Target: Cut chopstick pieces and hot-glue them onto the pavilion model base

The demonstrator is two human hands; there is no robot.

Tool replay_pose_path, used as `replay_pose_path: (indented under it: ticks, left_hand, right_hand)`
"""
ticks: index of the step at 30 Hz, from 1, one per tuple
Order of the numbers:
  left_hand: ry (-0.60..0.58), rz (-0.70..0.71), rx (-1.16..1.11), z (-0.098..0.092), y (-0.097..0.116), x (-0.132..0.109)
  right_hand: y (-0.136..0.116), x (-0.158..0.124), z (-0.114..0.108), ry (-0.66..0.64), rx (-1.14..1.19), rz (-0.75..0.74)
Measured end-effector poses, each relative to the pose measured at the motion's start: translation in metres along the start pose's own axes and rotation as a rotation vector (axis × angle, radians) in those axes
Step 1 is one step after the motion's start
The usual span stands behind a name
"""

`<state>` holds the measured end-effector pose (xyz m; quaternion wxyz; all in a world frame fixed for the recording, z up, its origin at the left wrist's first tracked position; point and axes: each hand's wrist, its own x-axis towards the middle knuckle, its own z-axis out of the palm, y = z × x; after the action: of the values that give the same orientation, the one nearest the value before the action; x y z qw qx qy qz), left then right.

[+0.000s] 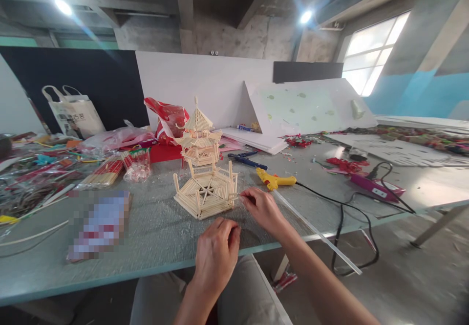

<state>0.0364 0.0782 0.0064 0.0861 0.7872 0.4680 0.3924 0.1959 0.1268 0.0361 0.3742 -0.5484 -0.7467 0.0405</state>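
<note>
A six-sided base of pale wooden sticks (208, 194) with short upright posts sits near the front of the table. At its right corner, my right hand (262, 210) is pinched closed on the end of a thin wooden stick (234, 196), close to a post. My left hand (217, 251) is curled closed at the table's front edge, just before the base; whatever its fingers hold, if anything, is hidden. Behind the base stands a tiered pagoda model (199, 137) of the same sticks, with a pointed roof. Right of my hands lies a yellow glue gun (275, 180) with a long clear glue stick (317, 230).
Blue-handled pliers (247, 160) lie behind the glue gun. Its black cord (330, 197) hangs over the front edge near a purple box (377, 188). Bundled sticks (104, 171), plastic bags and a pixelated packet (98, 225) occupy the left. White boards (311, 105) lean at the back.
</note>
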Motion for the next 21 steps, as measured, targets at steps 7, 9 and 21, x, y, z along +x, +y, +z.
replay_pose_path:
  ticks: [7, 9, 21]
  left_hand:
    - [0.0, -0.004, 0.003, -0.0011, 0.0015, -0.0004]
    - [0.0, -0.001, 0.0, -0.0013, 0.0017, -0.0008]
    - [-0.015, -0.018, -0.003, -0.0004, 0.0011, 0.0003]
  right_hand:
    - [0.001, 0.0003, 0.0008, -0.006, 0.004, 0.003]
    - [0.0006, 0.0002, 0.0008, -0.006, 0.005, 0.007]
    - [0.0008, -0.0002, 0.0006, 0.002, 0.023, 0.009]
